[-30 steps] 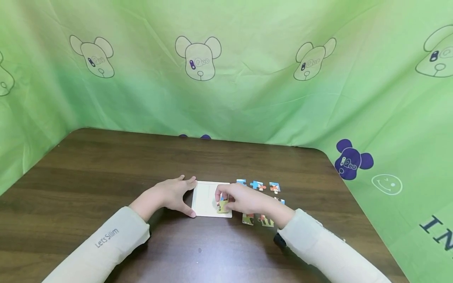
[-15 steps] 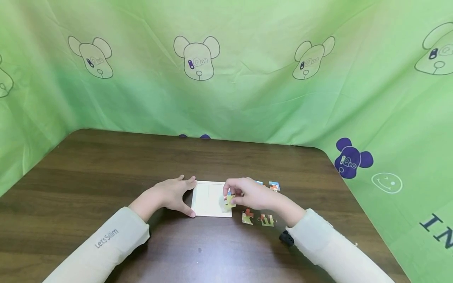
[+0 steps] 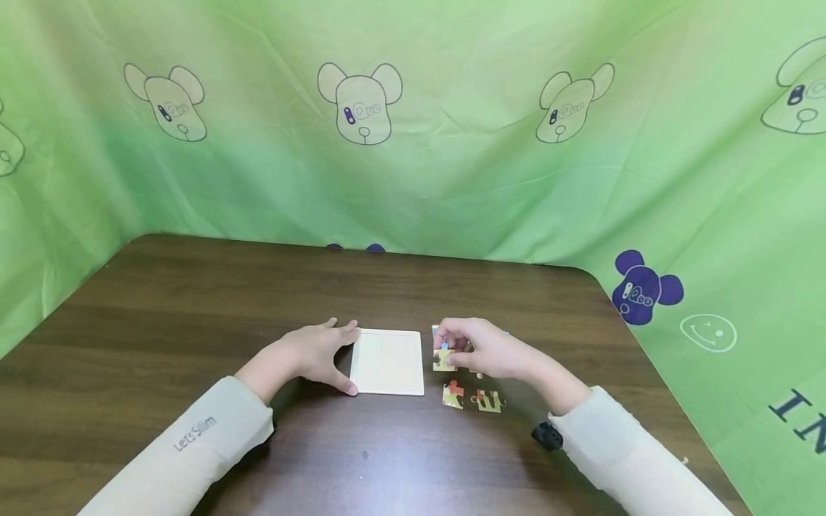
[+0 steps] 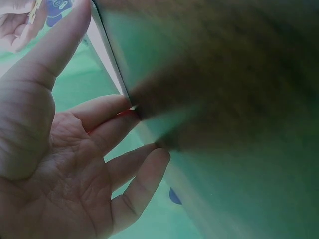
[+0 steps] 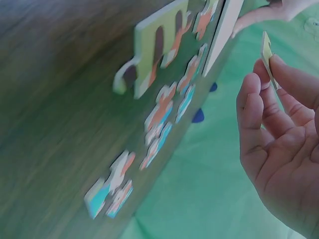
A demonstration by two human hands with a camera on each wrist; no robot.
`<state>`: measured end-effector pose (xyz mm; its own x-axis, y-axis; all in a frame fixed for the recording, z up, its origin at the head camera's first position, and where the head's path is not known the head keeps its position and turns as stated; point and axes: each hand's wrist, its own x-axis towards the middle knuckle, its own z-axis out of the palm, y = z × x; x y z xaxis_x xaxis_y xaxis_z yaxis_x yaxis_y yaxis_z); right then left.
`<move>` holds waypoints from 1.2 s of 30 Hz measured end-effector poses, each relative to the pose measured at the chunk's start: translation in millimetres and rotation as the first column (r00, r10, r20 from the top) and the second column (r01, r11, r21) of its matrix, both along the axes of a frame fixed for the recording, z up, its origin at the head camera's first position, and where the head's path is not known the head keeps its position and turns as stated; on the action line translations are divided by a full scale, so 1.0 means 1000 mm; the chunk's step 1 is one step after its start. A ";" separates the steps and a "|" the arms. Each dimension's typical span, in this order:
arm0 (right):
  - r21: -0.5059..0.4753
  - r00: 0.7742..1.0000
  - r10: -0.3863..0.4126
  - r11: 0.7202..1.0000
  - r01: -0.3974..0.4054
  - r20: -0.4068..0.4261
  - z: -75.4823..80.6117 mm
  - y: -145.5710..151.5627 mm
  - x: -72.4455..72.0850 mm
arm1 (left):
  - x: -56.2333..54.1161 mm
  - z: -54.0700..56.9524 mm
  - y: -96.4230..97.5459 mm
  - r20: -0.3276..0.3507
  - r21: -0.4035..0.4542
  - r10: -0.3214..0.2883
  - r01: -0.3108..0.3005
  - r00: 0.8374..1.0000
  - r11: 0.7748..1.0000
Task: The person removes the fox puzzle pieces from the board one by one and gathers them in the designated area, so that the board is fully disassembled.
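Observation:
A pale square puzzle tray (image 3: 387,362) lies flat on the table. My left hand (image 3: 319,355) rests at its left side, thumb at the near corner and forefinger at the far one. In the left wrist view the fingers of that hand (image 4: 70,139) are spread and fairly straight, tips at the tray's edge. Right of the tray, my right hand (image 3: 490,349) pinches a yellow-green jigsaw piece (image 3: 444,360) between thumb and fingers. The right wrist view shows this piece (image 5: 266,54) edge-on, raised off the table.
Two jigsaw pieces, one with an orange knob (image 3: 453,395) and one striped (image 3: 488,401), lie near the tray's right side. Several more, such as a blue-cornered piece (image 5: 99,196), lie behind, partly hidden by the right hand. A green printed curtain (image 3: 413,179) borders the table (image 3: 226,287).
My right hand has carried the jigsaw piece from over the tray's right part to beyond its right edge, above the loose pieces. The left hand has stayed at the tray's left side.

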<state>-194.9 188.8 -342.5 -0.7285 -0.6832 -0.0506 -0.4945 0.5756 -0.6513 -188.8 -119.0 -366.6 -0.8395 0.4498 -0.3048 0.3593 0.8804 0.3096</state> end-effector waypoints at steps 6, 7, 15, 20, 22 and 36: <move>-0.035 0.999 -0.040 0.999 0.040 0.017 0.003 0.021 0.002 | 0.001 0.000 0.002 -0.001 0.004 -0.004 0.004 1.000 1.000; -0.033 0.999 -0.046 0.998 0.046 0.002 0.004 0.024 0.003 | 0.001 0.000 0.002 -0.001 0.004 -0.005 0.005 1.000 1.000; -0.048 0.995 -0.095 0.994 0.094 -0.035 0.012 0.052 0.008 | 0.000 0.002 0.001 0.005 0.000 -0.002 0.002 1.000 1.000; -0.055 0.993 -0.109 0.993 0.106 -0.052 0.007 0.070 0.009 | 0.000 0.002 0.000 0.008 -0.007 0.000 0.000 1.000 1.000; -0.054 0.994 -0.099 0.994 0.096 -0.053 0.006 0.076 0.009 | 0.000 0.002 0.000 0.007 -0.008 -0.001 0.001 1.000 1.000; -0.055 0.988 0.014 0.998 -0.005 0.155 -0.009 0.102 0.015 | 0.000 0.003 0.000 0.008 -0.015 -0.001 0.001 1.000 1.000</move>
